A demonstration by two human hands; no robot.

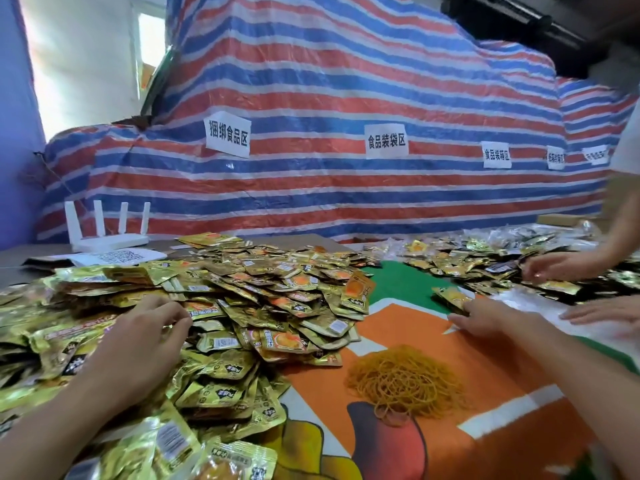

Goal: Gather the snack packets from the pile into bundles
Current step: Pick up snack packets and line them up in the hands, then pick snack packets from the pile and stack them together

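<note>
A big pile of gold snack packets point(242, 299) covers the left half of the table. My left hand point(145, 337) lies on top of the pile with its fingers bent down onto the packets; whether it grips any I cannot tell. My right hand point(485, 317) reaches out to the right of the pile and holds a small bundle of gold packets point(450, 296) at its fingertips, just above the cloth. A heap of yellow rubber bands point(405, 382) sits on the cloth between my arms.
Another person's hands point(561, 266) work on a second spread of packets point(485, 258) at the right. An orange and green printed cloth point(408, 327) covers the table. A white router point(107, 233) stands at the back left, before a striped tarpaulin point(329, 98) with paper labels.
</note>
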